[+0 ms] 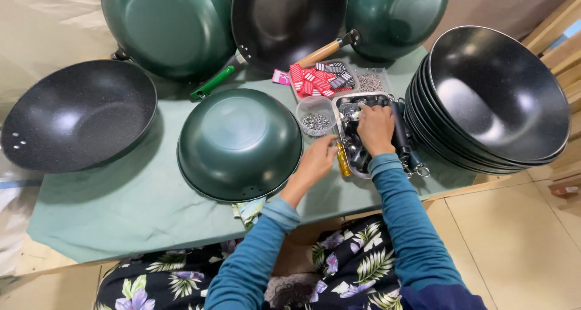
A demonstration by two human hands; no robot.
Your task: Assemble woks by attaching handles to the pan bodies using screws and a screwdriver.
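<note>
Steel-grey small hardware in the rectangular metal tray [346, 107], centre-right of frame: my right hand [375, 128] curls fingers into it, grasp unclear; my left hand [318, 158] pinches a slim yellow-handled tool [343, 161], light and rigid.

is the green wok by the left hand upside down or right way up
Upside down: the green wok shows its flat base and domed outside, rim on the cloth.

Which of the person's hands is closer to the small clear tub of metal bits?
Left. The left hand lies just below the clear tub, by the upturned green wok. The right hand is farther right, inside the metal tray.
</note>
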